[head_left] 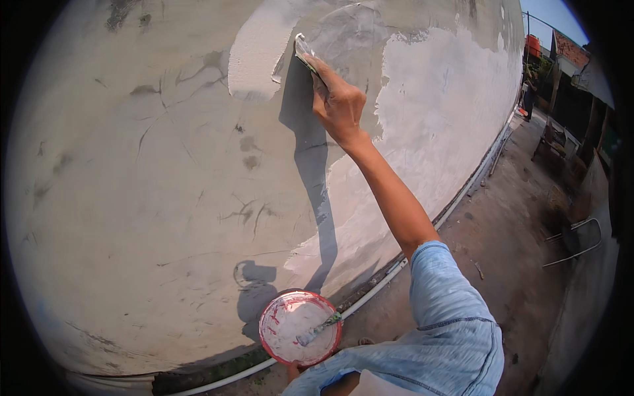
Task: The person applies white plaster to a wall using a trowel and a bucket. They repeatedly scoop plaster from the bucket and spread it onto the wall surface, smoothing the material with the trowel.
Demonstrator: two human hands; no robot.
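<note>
My right hand (340,102) is raised to the grey wall (165,185), gripping a putty knife (306,54) with white putty along its blade. The blade meets the wall beside a thick fresh strip of white putty (257,49). Low in front of me, a red round tub (264,343) holds white putty. Another putty knife (318,330) with a green-and-black handle rests in it, its handle over the rim. Only a little of my left hand (294,371) shows, closed at the tub's near rim; the rest is hidden behind the tub and my sleeve.
A broad white coated area (449,92) covers the wall to the right. Along the wall's foot runs a white pipe (376,288). On the concrete ground (495,244) to the right stands a metal-framed chair (578,244). Far off, another person (529,99) stands near the wall.
</note>
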